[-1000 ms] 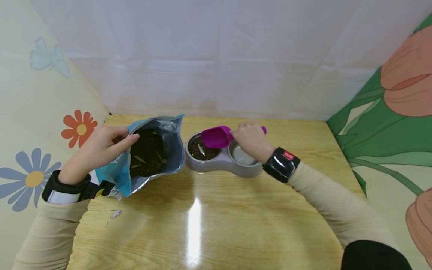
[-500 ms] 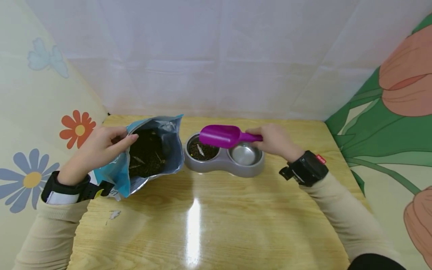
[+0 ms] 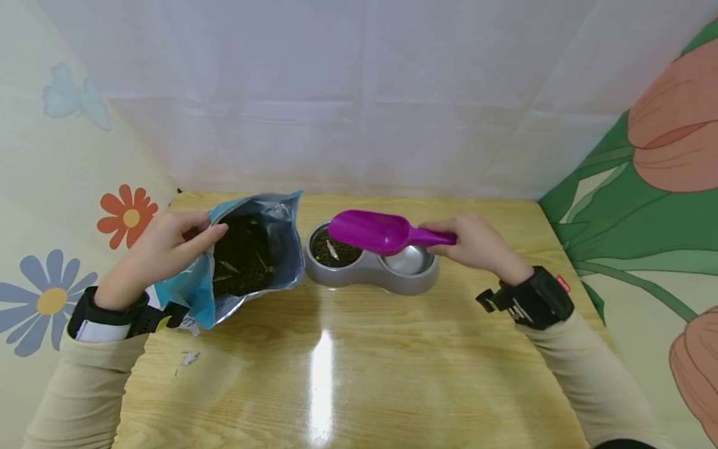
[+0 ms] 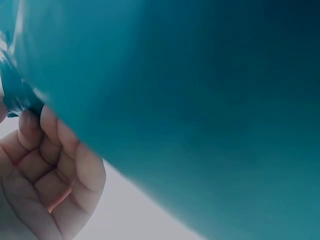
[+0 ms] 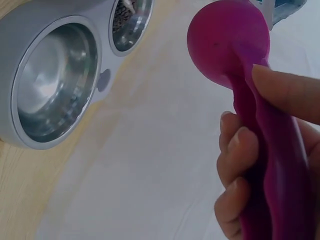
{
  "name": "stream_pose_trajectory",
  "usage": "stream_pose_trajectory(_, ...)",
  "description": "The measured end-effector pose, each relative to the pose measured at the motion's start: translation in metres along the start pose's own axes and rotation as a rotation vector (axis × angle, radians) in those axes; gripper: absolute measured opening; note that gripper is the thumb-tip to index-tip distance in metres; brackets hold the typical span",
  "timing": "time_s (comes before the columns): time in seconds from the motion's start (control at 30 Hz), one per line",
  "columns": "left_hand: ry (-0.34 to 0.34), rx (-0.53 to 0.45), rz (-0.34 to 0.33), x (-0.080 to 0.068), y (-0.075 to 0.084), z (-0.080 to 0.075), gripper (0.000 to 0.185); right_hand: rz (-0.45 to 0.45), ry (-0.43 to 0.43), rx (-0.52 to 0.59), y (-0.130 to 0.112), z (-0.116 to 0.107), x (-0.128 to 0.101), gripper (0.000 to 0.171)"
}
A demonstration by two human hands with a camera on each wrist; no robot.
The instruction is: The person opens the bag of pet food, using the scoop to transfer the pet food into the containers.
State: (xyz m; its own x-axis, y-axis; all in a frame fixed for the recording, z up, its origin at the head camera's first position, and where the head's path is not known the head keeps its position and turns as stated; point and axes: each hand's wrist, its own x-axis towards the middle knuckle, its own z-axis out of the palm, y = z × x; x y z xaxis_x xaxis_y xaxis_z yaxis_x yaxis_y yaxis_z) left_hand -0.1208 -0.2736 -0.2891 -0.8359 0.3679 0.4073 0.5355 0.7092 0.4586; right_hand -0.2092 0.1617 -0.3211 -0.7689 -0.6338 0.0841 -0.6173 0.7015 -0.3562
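near table (image 3: 359, 374) open | bag (image 3: 247, 255), double bowl (image 3: 370, 271) block far side

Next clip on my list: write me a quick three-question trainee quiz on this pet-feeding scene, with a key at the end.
1. True or false: the right hand grips the purple scoop by its handle.
2. Which bowl of the grey double feeder holds kibble? A) the one nearer the food bag B) the one farther from the bag C) both
3. Fill in: the left hand holds the open bag by its ____.

Key:
1. True; in the right wrist view the fingers curl round the handle.
2. A; the other steel bowl is bare.
3. Rim; the fingers pinch the edge of the bag's mouth.
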Motion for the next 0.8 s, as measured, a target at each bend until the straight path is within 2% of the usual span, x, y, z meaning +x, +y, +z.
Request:
stream_pose_trajectory(0.43,0.009,-0.018,0.013,-0.001,0.0,0.001,0.032,-0.014,0.067,0.0,-0.008,0.001,-0.012,0.039)
stream_pose_trajectory(0.8,0.011,-0.022,0.009,-0.001,0.002,0.0,0.032,-0.131,0.127,0.107,-0.025,0.001,-0.014,0.04)
